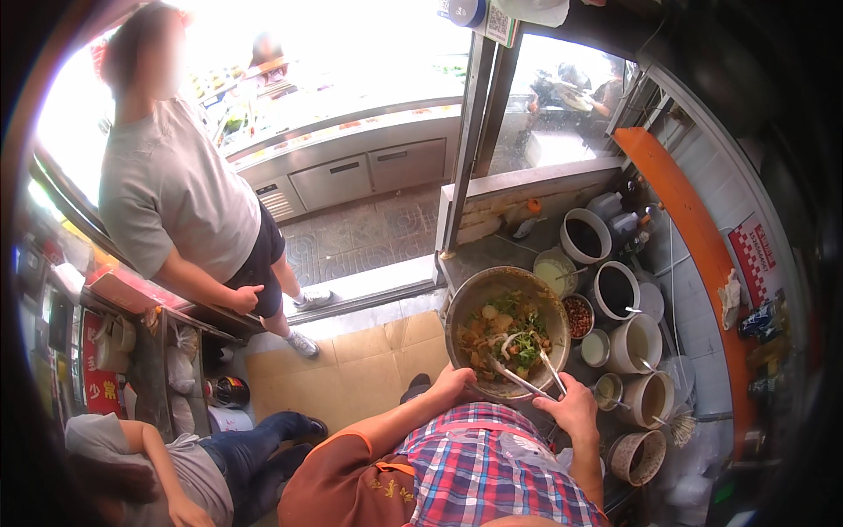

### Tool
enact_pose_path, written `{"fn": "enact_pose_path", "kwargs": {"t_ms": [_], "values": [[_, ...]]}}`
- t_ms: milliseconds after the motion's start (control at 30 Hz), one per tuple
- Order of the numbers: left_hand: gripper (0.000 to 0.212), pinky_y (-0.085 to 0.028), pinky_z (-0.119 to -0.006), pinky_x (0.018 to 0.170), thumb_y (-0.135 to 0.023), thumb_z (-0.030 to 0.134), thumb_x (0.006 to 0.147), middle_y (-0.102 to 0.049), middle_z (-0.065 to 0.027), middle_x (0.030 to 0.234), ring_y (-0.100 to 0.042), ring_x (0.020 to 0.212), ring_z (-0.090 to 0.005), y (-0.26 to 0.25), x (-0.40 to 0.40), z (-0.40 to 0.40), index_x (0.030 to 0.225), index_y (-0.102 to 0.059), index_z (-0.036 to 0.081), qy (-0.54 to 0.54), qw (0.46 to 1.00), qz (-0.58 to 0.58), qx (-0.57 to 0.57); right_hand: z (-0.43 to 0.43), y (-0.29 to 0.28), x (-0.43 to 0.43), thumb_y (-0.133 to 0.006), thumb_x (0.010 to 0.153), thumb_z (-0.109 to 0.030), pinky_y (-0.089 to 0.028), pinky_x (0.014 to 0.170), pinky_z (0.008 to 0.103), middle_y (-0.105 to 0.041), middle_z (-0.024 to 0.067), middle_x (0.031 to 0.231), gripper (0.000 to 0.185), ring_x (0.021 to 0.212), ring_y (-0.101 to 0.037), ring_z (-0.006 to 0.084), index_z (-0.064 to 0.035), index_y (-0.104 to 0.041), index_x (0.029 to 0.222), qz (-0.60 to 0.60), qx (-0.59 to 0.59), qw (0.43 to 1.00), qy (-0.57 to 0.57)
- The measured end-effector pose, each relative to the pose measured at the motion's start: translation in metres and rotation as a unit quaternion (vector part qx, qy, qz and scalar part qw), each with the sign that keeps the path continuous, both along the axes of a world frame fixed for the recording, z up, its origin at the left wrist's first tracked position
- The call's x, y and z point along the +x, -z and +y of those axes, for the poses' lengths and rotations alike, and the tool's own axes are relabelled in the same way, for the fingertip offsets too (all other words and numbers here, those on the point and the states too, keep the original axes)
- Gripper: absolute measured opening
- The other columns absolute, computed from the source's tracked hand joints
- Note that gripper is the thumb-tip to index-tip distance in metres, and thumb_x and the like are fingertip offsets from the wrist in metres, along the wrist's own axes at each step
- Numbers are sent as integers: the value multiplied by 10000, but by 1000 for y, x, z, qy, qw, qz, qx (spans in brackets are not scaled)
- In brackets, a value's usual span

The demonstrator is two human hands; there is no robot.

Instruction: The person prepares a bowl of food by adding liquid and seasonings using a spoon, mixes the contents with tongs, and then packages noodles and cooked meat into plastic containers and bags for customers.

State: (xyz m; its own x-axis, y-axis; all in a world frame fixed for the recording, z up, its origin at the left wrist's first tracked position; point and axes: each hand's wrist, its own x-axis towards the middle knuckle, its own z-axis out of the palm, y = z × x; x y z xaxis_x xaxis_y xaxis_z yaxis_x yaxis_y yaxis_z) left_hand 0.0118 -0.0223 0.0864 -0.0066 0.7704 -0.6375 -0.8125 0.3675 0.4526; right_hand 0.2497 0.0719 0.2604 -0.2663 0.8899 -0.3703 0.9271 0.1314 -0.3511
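Note:
A large metal mixing bowl (454, 309) is held in front of my checked apron, tilted so its inside shows. My left hand (453, 385) grips its near-left rim. Metal tongs (517, 379) are in my right hand (571, 407), their tips down in the food. The mixed food (504, 329) has chopped green herbs, pale strips and orange-brown sauced pieces. Just right of the bowl stand a small bowl of peanuts (578, 316) and a container of pale liquid (555, 271) with a spoon in it.
White tubs of dark liquid (585, 236) and several seasoning tubs (635, 342) with spoons line the right counter. A person in a grey shirt (178, 178) stands at the doorway; another person (191, 461) is at lower left. Flattened cardboard (369, 362) covers the floor.

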Motion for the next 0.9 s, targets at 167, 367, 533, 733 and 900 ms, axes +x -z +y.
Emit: {"fn": "enact_pose_path", "kwargs": {"t_ms": [167, 367, 533, 733, 900], "values": [[457, -633, -457, 785, -551, -16, 815, -608, -147, 1085, -665, 1001, -321, -5, 0, 2, 1270, -514, 6, -4, 1000, 18, -4, 2, -1, -2, -903, 666, -437, -525, 785, 449, -709, 112, 907, 720, 880, -694, 315, -141, -689, 1287, 2, -2, 1000, -4], [463, -632, -460, 791, -550, -21, 812, -596, -144, 1091, -659, 996, -317, -3, -1, 5, 1273, -512, 9, 5, 1000, 6, -8, 4, -4, -6, -902, 668, -439, -527, 798, 453, -709, 114, 909, 726, 893, -697, 318, -143, -686, 1295, -8, -6, 1000, 2], [475, -634, -462, 783, -550, -22, 812, -592, -142, 1094, -658, 996, -315, 5, 0, 8, 1283, -506, 12, -8, 1000, 7, 15, 8, 0, -5, -902, 668, -443, -527, 809, 457, -709, 122, 937, 748, 914, -694, 324, -144, -675, 1315, -12, 1, 1000, -8], [502, -639, -461, 776, -545, -25, 816, -597, -152, 1123, -665, 997, -325, 0, 2, 12, 1315, -497, 10, 1, 1000, 10, -6, 12, -1, -3, -904, 668, -443, -524, 818, 458, -705, 123, 947, 760, 924, -690, 326, -138, -669, 1323, -13, -7, 1000, -5], [509, -649, -473, 773, -539, -28, 818, -599, -155, 1130, -669, 1012, -333, -4, 4, 8, 1324, -490, 9, 1, 1000, 5, -8, 10, 2, 0, -906, 667, -444, -522, 822, 457, -702, 125, 948, 767, 927, -688, 324, -133, -667, 1326, -10, -8, 1000, -8]]}}
